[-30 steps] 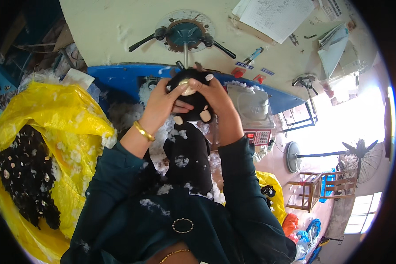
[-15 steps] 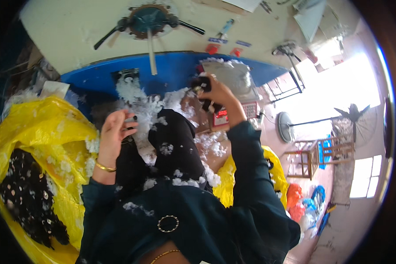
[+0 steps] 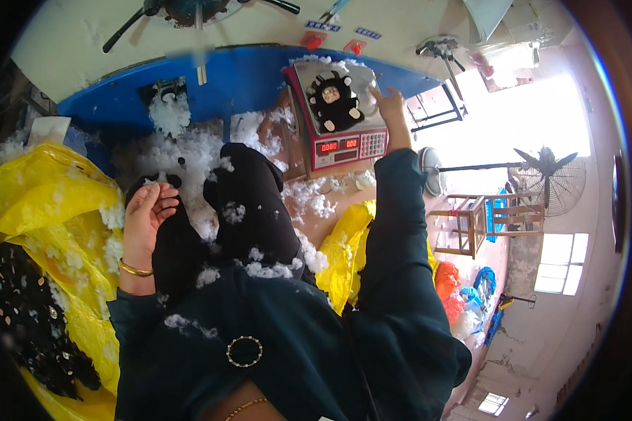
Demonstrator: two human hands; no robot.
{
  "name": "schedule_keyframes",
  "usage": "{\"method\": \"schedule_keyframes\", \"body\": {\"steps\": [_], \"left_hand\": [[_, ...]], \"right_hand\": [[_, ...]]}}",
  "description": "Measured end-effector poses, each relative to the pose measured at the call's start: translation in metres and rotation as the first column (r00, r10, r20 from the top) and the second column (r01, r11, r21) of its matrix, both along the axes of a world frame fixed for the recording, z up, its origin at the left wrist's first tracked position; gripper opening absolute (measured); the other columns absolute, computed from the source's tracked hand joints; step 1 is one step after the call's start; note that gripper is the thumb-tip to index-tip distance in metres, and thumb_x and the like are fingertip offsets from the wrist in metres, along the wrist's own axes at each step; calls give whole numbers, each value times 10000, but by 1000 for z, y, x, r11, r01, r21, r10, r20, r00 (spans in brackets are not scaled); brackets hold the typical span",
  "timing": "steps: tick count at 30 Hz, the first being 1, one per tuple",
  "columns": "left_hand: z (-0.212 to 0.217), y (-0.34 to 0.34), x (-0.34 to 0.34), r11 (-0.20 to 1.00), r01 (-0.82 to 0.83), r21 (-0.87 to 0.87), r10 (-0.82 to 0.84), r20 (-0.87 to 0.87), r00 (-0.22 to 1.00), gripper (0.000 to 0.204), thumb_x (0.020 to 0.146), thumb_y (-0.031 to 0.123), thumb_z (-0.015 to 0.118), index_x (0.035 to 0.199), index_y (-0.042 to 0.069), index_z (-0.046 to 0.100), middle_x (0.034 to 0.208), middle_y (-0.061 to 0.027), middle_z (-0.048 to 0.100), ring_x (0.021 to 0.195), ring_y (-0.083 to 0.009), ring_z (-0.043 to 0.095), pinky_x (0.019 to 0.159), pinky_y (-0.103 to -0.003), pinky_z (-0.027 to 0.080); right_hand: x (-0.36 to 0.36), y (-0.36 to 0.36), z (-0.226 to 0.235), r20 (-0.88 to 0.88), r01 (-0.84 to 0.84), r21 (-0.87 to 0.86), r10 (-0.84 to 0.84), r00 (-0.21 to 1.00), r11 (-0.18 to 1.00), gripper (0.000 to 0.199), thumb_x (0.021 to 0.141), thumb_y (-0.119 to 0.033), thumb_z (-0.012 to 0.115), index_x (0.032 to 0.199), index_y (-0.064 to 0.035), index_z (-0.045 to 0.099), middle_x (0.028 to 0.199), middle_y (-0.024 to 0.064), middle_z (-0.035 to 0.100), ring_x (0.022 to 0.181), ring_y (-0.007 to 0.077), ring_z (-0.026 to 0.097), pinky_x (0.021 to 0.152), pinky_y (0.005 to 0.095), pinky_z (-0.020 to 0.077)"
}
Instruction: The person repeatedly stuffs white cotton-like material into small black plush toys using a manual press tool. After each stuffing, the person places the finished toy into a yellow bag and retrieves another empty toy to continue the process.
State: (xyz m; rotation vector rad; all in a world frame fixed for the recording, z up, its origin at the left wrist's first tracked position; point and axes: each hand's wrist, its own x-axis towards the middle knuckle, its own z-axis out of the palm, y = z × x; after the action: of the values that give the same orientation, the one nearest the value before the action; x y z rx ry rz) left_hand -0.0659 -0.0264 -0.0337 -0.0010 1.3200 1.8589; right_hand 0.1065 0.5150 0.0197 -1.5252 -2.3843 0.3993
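A small black plush toy with pale paws and a pale face lies on the metal pan of a red-framed digital scale. Just right of that pan is my right hand, open, its fingers stretched out and apart from the toy. My left hand hovers over my left thigh, fingers curled together near the thumb. A dark bit shows at its fingertips; what it is, I cannot make out. White fluffy stuffing is heaped around my knees, below a metal nozzle on the blue panel.
A yellow sack at left holds black sequin-like fabric pieces. Another yellow sack lies by my right side. Ahead stands a pale machine with a blue front panel. Farther right are a standing fan and wooden chairs.
My right hand has let go of the black plush toy, now on the scale, and moved right. My view has shifted. The left hand's fingers have drawn closer together.
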Motion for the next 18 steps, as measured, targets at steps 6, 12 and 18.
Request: {"method": "schedule_keyframes", "body": {"steps": [6, 12, 18], "left_hand": [[5, 6, 7, 1000, 6, 0, -6, -26, 1000, 243, 963, 245, 543, 1066, 31, 594, 964, -101, 675, 824, -144, 647, 726, -253, 522], [14, 21, 24, 998, 56, -25, -57, -28, 998, 318, 970, 334, 524, 1093, 46, 578, 960, -95, 675, 801, -160, 652, 699, -258, 511], [32, 48, 25, 994, -42, 105, 37, 48, 998, 286, 980, 293, 503, 1156, 79, 572, 967, -24, 634, 691, -81, 585, 608, -223, 473]], "right_hand": [[-51, -10, -3, 120, -248, -197, 274, 954, 949, 867, 617, -530, 794, 1192, 72, 554, 1132, 240, 621, 1038, 318, 614, 864, 378, 482], [-108, -106, -48, -105, -605, -551, 671, 734, 575, 565, 619, -207, 832, 1092, 23, 625, 971, 102, 673, 916, 184, 617, 836, 325, 475], [-96, -281, 27, -574, -827, -542, 785, 234, -150, 1044, 571, -34, 819, 1462, -93, 277, 1349, 84, 480, 1183, 192, 475, 1032, 315, 354]]}}
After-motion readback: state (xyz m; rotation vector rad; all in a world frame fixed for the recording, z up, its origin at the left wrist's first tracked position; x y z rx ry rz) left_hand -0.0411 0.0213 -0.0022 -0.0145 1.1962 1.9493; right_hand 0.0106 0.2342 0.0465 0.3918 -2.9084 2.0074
